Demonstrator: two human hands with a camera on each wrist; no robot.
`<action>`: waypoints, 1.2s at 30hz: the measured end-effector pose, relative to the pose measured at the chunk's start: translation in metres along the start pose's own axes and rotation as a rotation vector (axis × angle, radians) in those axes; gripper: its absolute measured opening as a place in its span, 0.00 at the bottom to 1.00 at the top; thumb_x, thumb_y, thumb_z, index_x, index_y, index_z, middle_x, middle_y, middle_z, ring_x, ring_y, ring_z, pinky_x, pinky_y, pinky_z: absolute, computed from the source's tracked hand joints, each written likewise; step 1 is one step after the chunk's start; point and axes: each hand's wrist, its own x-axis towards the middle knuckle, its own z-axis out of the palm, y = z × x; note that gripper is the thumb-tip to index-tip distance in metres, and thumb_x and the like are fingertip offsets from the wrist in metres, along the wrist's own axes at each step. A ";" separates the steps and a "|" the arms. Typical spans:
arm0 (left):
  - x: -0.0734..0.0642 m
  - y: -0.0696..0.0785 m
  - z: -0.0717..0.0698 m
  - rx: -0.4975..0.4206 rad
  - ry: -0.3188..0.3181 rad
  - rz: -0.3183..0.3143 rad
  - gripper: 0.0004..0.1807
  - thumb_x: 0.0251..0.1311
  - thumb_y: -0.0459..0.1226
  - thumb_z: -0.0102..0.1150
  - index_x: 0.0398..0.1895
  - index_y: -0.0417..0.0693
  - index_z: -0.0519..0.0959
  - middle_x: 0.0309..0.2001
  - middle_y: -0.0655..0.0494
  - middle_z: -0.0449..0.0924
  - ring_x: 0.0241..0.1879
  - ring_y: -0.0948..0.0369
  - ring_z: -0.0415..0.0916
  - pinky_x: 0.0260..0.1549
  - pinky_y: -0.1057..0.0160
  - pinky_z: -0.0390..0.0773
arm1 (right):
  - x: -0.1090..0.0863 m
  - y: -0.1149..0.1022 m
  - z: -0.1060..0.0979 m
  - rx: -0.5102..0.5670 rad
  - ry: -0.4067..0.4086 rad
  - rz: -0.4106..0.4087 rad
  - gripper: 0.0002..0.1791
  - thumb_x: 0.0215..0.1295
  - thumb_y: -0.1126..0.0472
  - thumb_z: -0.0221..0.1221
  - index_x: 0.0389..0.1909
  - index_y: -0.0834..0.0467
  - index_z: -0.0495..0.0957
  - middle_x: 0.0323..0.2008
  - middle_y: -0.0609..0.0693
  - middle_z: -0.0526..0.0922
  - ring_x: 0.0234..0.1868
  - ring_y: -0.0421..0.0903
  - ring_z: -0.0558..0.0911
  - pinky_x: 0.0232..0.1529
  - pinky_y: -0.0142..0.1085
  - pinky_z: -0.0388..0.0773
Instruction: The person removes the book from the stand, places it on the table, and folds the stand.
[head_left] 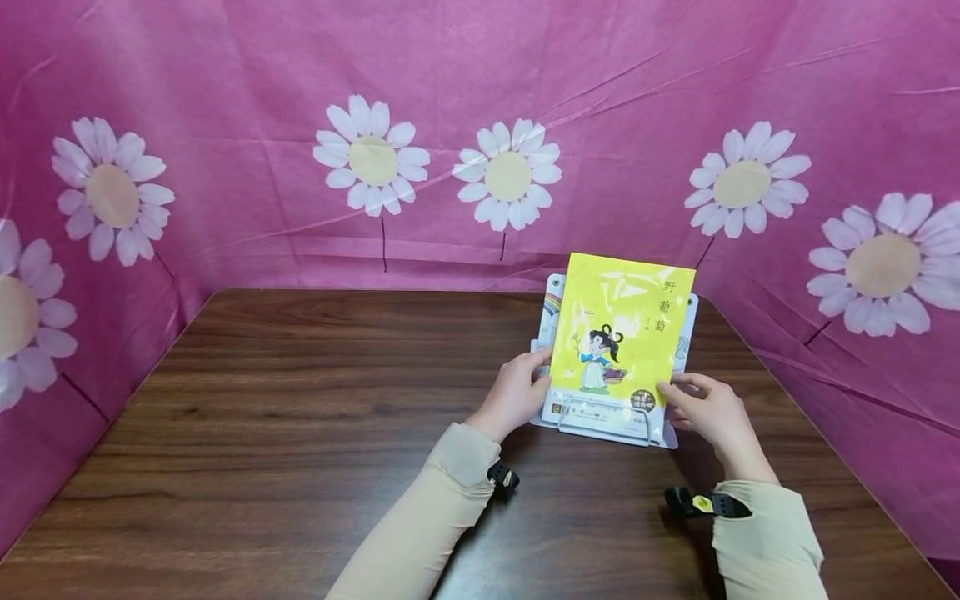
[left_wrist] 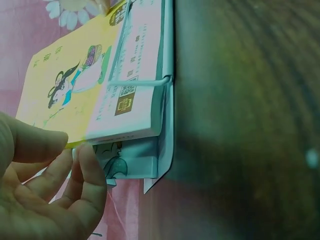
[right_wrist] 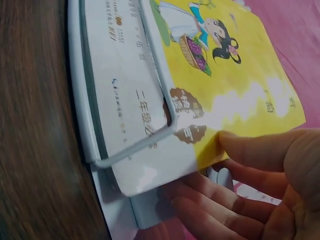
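A yellow book (head_left: pixel 626 333) with a cartoon girl on its cover leans upright on a pale blue, patterned book stand (head_left: pixel 552 302). The stand's wire holder (head_left: pixel 603 432) crosses in front of the book's lower edge. My left hand (head_left: pixel 513 392) pinches the book's left edge, thumb on the cover and fingers behind, as the left wrist view shows. At the opposite edge my right hand (head_left: pixel 708 412) grips the book the same way, its thumb (right_wrist: pixel 255 150) on the yellow cover.
The stand rests on a dark brown wooden table (head_left: pixel 300 433), toward its right back part. Behind the table hangs a pink cloth (head_left: pixel 247 100) printed with large white daisies. A black strap (head_left: pixel 502 477) is on each wrist.
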 end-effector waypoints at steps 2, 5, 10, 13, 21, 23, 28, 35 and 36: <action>-0.001 0.000 0.001 0.015 0.007 0.010 0.25 0.70 0.31 0.51 0.70 0.44 0.69 0.65 0.47 0.73 0.49 0.59 0.73 0.51 0.64 0.74 | 0.000 -0.001 0.001 -0.011 0.027 0.001 0.37 0.71 0.46 0.56 0.66 0.72 0.65 0.54 0.74 0.77 0.36 0.44 0.85 0.39 0.39 0.86; -0.003 0.000 0.001 0.029 0.010 0.030 0.26 0.69 0.30 0.51 0.71 0.43 0.68 0.66 0.47 0.72 0.46 0.60 0.74 0.49 0.65 0.75 | 0.000 -0.002 0.004 -0.015 0.070 0.006 0.35 0.70 0.48 0.58 0.65 0.72 0.67 0.53 0.73 0.78 0.36 0.45 0.85 0.39 0.41 0.86; -0.004 -0.001 0.002 0.051 0.039 0.065 0.28 0.67 0.30 0.55 0.71 0.44 0.68 0.64 0.49 0.75 0.42 0.63 0.75 0.44 0.69 0.76 | 0.001 -0.004 0.007 0.025 0.107 0.024 0.34 0.69 0.50 0.60 0.64 0.72 0.69 0.53 0.72 0.78 0.34 0.42 0.85 0.38 0.40 0.86; -0.003 -0.002 0.002 0.067 0.071 0.076 0.29 0.64 0.29 0.59 0.70 0.45 0.70 0.57 0.50 0.78 0.40 0.63 0.76 0.40 0.71 0.75 | 0.001 -0.006 0.008 0.049 0.117 0.033 0.33 0.68 0.51 0.61 0.64 0.71 0.70 0.56 0.72 0.77 0.32 0.38 0.84 0.38 0.39 0.86; -0.001 -0.004 0.003 0.019 0.105 0.045 0.30 0.62 0.29 0.62 0.69 0.49 0.71 0.53 0.52 0.80 0.39 0.63 0.76 0.36 0.71 0.76 | 0.000 -0.010 0.011 0.054 0.138 0.044 0.33 0.68 0.53 0.61 0.65 0.70 0.70 0.57 0.73 0.76 0.32 0.40 0.85 0.37 0.38 0.86; -0.002 -0.005 0.003 -0.013 0.109 0.027 0.30 0.63 0.29 0.62 0.69 0.50 0.71 0.54 0.53 0.80 0.40 0.63 0.77 0.37 0.70 0.77 | 0.000 -0.012 0.012 0.045 0.144 0.037 0.33 0.67 0.53 0.62 0.65 0.70 0.70 0.58 0.73 0.75 0.33 0.42 0.87 0.37 0.38 0.86; -0.002 -0.006 0.002 -0.068 0.116 -0.001 0.28 0.64 0.31 0.62 0.67 0.52 0.71 0.55 0.54 0.79 0.41 0.63 0.78 0.39 0.69 0.79 | -0.001 -0.017 0.017 0.010 0.193 0.011 0.31 0.65 0.54 0.64 0.64 0.68 0.73 0.52 0.71 0.79 0.33 0.44 0.87 0.36 0.38 0.86; -0.002 -0.007 -0.001 -0.129 0.120 0.000 0.25 0.65 0.32 0.61 0.64 0.54 0.70 0.54 0.54 0.82 0.41 0.64 0.80 0.39 0.67 0.79 | -0.005 -0.027 0.021 -0.038 0.286 -0.004 0.30 0.63 0.53 0.67 0.63 0.62 0.76 0.44 0.66 0.85 0.26 0.36 0.85 0.27 0.27 0.80; -0.002 -0.007 -0.002 -0.130 0.127 0.010 0.24 0.65 0.32 0.61 0.63 0.54 0.70 0.54 0.54 0.83 0.41 0.64 0.80 0.39 0.66 0.79 | -0.005 -0.028 0.021 -0.035 0.300 -0.014 0.30 0.62 0.52 0.67 0.63 0.62 0.76 0.43 0.66 0.86 0.25 0.36 0.85 0.25 0.26 0.78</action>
